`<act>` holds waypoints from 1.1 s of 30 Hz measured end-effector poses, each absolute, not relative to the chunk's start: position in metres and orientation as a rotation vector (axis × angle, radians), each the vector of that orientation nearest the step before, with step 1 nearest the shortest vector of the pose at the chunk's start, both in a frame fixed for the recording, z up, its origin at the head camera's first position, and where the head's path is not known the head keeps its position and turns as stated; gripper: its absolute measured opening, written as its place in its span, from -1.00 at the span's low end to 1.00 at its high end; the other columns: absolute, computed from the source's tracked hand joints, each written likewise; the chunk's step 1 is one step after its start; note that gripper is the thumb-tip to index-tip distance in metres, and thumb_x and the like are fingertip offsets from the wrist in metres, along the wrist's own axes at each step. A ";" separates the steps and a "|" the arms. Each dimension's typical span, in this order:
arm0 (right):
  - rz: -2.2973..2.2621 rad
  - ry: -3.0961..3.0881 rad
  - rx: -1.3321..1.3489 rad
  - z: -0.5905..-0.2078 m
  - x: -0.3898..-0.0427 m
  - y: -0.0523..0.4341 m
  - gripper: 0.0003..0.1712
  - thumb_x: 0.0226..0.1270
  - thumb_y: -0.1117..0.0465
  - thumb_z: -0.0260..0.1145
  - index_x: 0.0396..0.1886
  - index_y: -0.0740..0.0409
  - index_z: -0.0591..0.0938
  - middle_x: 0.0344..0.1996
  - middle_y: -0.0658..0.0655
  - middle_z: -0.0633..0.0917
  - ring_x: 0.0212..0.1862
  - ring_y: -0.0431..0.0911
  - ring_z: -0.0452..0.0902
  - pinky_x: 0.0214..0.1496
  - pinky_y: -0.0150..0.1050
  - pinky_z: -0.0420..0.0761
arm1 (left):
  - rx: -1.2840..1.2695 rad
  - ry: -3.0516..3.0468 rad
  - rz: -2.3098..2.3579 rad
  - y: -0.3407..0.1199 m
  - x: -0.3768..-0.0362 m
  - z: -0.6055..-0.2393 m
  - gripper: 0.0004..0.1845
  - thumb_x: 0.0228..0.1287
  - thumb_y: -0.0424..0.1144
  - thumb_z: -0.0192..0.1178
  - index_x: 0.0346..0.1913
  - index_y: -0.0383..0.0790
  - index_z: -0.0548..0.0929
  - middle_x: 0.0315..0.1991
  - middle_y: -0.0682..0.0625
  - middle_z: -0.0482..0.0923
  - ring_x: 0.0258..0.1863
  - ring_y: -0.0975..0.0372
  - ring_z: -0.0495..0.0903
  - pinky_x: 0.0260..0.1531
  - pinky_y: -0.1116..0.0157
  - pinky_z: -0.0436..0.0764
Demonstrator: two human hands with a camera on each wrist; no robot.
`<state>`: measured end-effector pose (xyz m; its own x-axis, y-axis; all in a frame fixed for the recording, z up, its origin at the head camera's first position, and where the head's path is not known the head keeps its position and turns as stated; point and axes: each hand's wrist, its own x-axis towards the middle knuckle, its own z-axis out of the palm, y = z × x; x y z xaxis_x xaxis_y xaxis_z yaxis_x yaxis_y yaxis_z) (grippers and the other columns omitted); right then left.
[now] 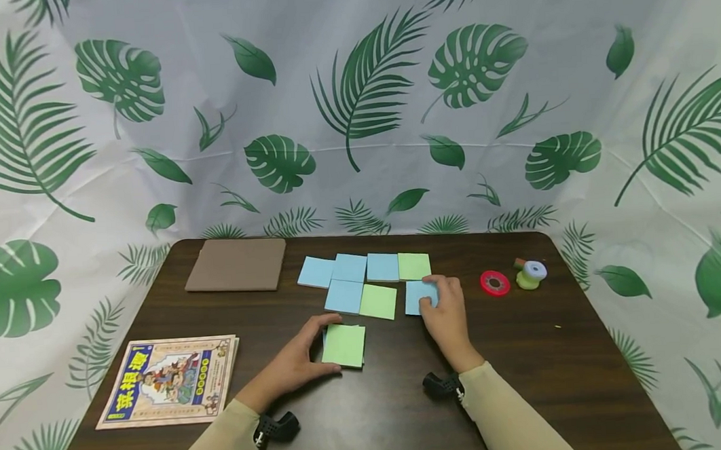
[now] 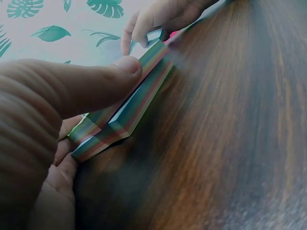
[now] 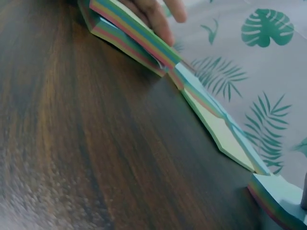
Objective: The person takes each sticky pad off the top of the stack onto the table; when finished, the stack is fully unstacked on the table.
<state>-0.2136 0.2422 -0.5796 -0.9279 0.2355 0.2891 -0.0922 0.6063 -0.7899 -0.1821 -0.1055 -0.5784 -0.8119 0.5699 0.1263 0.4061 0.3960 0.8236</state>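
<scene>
My left hand [image 1: 294,361] holds a small stack of sticky note pads between thumb and fingers, a green pad [image 1: 345,346] on top. In the left wrist view, the striped edges of this upper pad [image 2: 149,60] and of a lower pad [image 2: 139,105] under it show. To the right, my right hand [image 1: 451,319] pinches a blue sticky note pad [image 1: 415,302] by its near and far edges, on the table. Behind the hands lie more pads: a back row of three blue and one green pad [image 1: 414,266], and in front a blue pad [image 1: 344,296] beside a green pad [image 1: 378,301].
A comic-style book [image 1: 173,381] lies at the front left of the dark wooden table [image 1: 383,421]. Behind it is a flat brown board [image 1: 237,265]. On the right are a red ring-shaped roll [image 1: 495,283] and a white and green spool [image 1: 530,276]. A leaf-print curtain [image 1: 355,116] hangs behind.
</scene>
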 end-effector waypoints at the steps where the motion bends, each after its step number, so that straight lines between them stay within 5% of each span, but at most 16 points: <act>1: 1.238 -2.473 -0.114 -0.580 -0.214 0.243 -0.59 0.38 0.35 0.24 0.20 0.13 0.68 0.11 0.26 0.50 0.07 0.15 0.39 0.06 0.03 0.42 | 0.881 2.483 1.372 -0.105 -0.182 -0.579 0.02 0.22 -0.15 0.67 0.66 -0.03 0.30 0.57 0.09 0.39 0.56 0.08 0.41 0.48 -0.10 0.45; 8: 1.224 -2.479 -0.071 -0.577 -0.216 0.244 -0.61 0.41 0.38 0.34 0.21 0.18 0.70 0.22 0.29 0.47 0.29 0.23 0.37 0.33 0.18 0.44 | 0.909 2.505 1.360 -0.104 -0.184 -0.579 0.03 0.20 -0.18 0.68 0.66 -0.06 0.31 0.56 0.07 0.42 0.53 0.09 0.46 0.46 -0.14 0.48; 15: 1.239 -2.457 -0.109 -0.581 -0.215 0.242 -0.73 0.46 0.37 0.41 0.11 0.19 0.73 0.16 0.31 0.45 0.18 0.23 0.45 0.25 0.14 0.51 | 0.912 2.511 1.353 -0.103 -0.184 -0.578 0.03 0.18 -0.21 0.68 0.65 -0.10 0.31 0.55 0.07 0.44 0.56 0.10 0.44 0.48 -0.12 0.46; 19: 1.144 -2.509 -0.126 -0.585 -0.214 0.240 -0.80 0.48 0.32 0.40 0.03 0.16 0.79 0.12 0.29 0.51 0.19 0.25 0.40 0.33 0.24 0.32 | 0.896 2.507 1.348 -0.104 -0.183 -0.579 0.04 0.18 -0.20 0.69 0.65 -0.12 0.31 0.56 0.07 0.44 0.58 0.10 0.42 0.51 -0.11 0.44; 24: 1.165 -2.506 -0.157 -0.585 -0.215 0.239 -0.69 0.47 0.25 0.40 0.15 0.16 0.75 0.17 0.30 0.51 0.23 0.24 0.36 0.33 0.27 0.21 | 0.868 2.500 1.348 -0.104 -0.182 -0.579 0.03 0.20 -0.19 0.67 0.66 -0.09 0.30 0.57 0.09 0.43 0.60 0.11 0.39 0.52 -0.13 0.43; 33: 1.214 -2.337 -0.031 -0.582 -0.213 0.233 -0.61 0.39 0.36 0.40 0.19 0.26 0.64 0.11 0.38 0.52 0.13 0.21 0.36 0.20 0.08 0.33 | 0.856 2.521 1.322 -0.104 -0.181 -0.577 0.03 0.21 -0.18 0.67 0.66 -0.07 0.30 0.57 0.10 0.44 0.61 0.09 0.39 0.51 -0.15 0.44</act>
<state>-0.2135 0.2333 -0.5819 -0.8734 0.2440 0.4214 -0.2047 0.6013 -0.7723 -0.1812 -0.1037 -0.5770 -0.8210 0.5599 0.1115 0.4102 0.4427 0.7973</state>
